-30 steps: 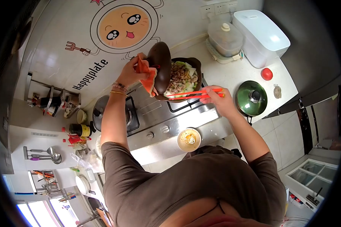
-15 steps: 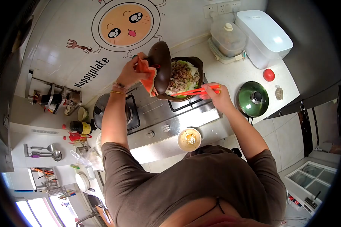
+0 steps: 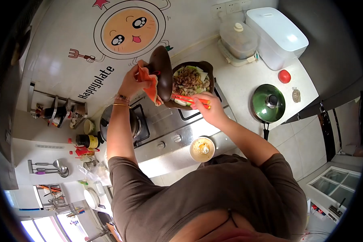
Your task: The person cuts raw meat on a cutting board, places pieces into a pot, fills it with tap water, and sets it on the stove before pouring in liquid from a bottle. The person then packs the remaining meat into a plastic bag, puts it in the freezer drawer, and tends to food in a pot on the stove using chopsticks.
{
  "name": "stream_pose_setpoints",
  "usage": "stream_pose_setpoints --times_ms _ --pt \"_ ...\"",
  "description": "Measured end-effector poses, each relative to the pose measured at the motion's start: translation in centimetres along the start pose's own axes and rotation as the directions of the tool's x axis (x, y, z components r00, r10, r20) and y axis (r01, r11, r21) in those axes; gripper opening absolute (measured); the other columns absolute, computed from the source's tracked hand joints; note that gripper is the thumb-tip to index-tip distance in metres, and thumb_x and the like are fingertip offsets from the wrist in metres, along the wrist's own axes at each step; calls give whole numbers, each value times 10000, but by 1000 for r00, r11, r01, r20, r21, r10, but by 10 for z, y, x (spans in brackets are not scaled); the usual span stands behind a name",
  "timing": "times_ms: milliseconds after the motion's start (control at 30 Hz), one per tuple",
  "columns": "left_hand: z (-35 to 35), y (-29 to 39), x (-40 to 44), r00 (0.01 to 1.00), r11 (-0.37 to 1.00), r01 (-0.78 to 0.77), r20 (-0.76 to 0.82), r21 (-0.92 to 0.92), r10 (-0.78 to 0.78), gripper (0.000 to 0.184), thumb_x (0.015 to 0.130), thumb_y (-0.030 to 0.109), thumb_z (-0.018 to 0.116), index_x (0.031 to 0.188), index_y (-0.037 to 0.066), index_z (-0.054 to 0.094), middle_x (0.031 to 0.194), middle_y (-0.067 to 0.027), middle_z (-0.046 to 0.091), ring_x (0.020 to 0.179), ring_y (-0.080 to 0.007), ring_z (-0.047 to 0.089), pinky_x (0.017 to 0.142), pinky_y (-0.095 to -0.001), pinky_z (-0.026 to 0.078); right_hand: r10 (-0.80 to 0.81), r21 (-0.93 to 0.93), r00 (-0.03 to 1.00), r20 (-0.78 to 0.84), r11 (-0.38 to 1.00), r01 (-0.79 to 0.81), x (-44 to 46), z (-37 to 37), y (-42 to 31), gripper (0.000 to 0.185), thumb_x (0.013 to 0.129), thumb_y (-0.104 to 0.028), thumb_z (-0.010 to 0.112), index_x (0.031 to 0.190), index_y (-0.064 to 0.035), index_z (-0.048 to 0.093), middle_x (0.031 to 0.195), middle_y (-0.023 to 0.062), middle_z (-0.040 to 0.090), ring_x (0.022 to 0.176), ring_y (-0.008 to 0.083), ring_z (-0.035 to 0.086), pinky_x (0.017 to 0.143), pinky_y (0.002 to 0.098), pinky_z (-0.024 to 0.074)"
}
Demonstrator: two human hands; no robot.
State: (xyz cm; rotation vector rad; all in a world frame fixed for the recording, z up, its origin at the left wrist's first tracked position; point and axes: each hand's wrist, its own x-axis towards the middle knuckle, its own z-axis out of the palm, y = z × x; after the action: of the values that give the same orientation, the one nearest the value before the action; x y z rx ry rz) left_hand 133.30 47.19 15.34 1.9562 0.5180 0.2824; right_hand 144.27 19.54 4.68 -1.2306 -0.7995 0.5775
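My left hand [image 3: 134, 81] is closed round an orange cloth [image 3: 149, 86] and, through it, grips the dark brown pot lid [image 3: 164, 76]. The lid is tipped on edge at the left side of the brown pot [image 3: 207, 66]. Sliced meat and pale cabbage-like leaves [image 3: 189, 80] fill the pot, which stands on the gas stove. My right hand [image 3: 209, 108] is closed on a pair of orange-red chopsticks [image 3: 185, 99]. They point left over the pot's near edge, and their tips are hidden by the lid or the food.
A bowl with residue [image 3: 202, 149] sits at the stove's front edge. On the right counter [image 3: 234, 92] are a green-lidded pan [image 3: 266, 107], a tomato [image 3: 284, 76], a clear lidded container [image 3: 240, 38] and a white bin [image 3: 278, 36]. Another lidded pot [image 3: 109, 117] is behind my left forearm.
My right hand has moved left with the chopsticks, which now lie over the pot's near-left side. My left hand still holds the tilted lid. The view has shifted slightly.
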Motion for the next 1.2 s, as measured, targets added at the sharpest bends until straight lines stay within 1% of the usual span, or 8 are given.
stream_pose_setpoints --times_ms 133,233,333,433,533,733,1000,1200 --pt "-3 1 -2 1000 999 23 3 -33 -23 606 609 -7 751 1160 49 504 938 52 532 849 -63 532 774 -224 452 3 -64 1000 -17 998 -4 -2 8 5 171 897 -53 534 982 68 621 878 130 593 757 202 658 688 252 520" --pt "-5 -4 -1 1000 995 13 14 -99 -11 612 613 3 759 1166 53 501 940 51 533 856 -65 535 778 -227 451 -151 -335 988 33 930 153 0 4 0 169 870 -60 568 966 66 626 856 149 600 737 223 642 664 273 499" --pt "-7 -3 -1 1000 999 1 -13 -42 -1 605 615 9 764 1159 56 504 940 49 535 855 -68 539 779 -231 454 -237 -377 971 34 897 232 3 2 -2 179 846 -72 592 962 60 629 841 163 600 718 250 617 650 297 477" --pt "-6 -3 -1 1000 994 -8 11 -110 9 615 610 4 765 1163 57 502 950 46 535 864 -75 549 790 -241 459 -191 -389 980 48 900 195 6 0 -1 177 842 -76 597 963 48 635 847 165 599 734 268 607 665 305 474" --pt "-4 -3 1 1000 996 -17 15 -86 18 625 605 -4 762 1169 54 498 962 44 529 875 -82 556 816 -249 460 -143 -246 989 32 958 146 0 -1 -16 169 836 -77 599 958 32 640 856 168 602 754 291 597 679 320 469" --pt "-3 0 -1 1000 998 -29 -2 -51 29 637 608 -40 728 1191 48 489 969 37 526 901 -93 563 849 -261 460 -262 -351 965 -26 906 237 24 18 -10 158 835 -86 571 931 26 627 883 177 602 822 348 582 723 372 468" --pt "-12 -10 -8 1000 995 9 -2 -103 -9 671 600 -61 717 1215 59 476 980 43 509 923 -98 548 854 -262 449 -253 -429 967 1 874 229 21 30 9 165 827 -82 569 945 23 618 865 189 575 795 377 563 714 396 468" --pt "-9 -5 -11 1000 996 0 6 -88 1 696 594 -61 732 1226 62 469 991 42 500 937 -100 539 868 -270 446 -243 -241 968 -64 945 222 30 8 -23 162 844 -130 588 893 11 651 827 173 607 751 327 599 681 369 473"
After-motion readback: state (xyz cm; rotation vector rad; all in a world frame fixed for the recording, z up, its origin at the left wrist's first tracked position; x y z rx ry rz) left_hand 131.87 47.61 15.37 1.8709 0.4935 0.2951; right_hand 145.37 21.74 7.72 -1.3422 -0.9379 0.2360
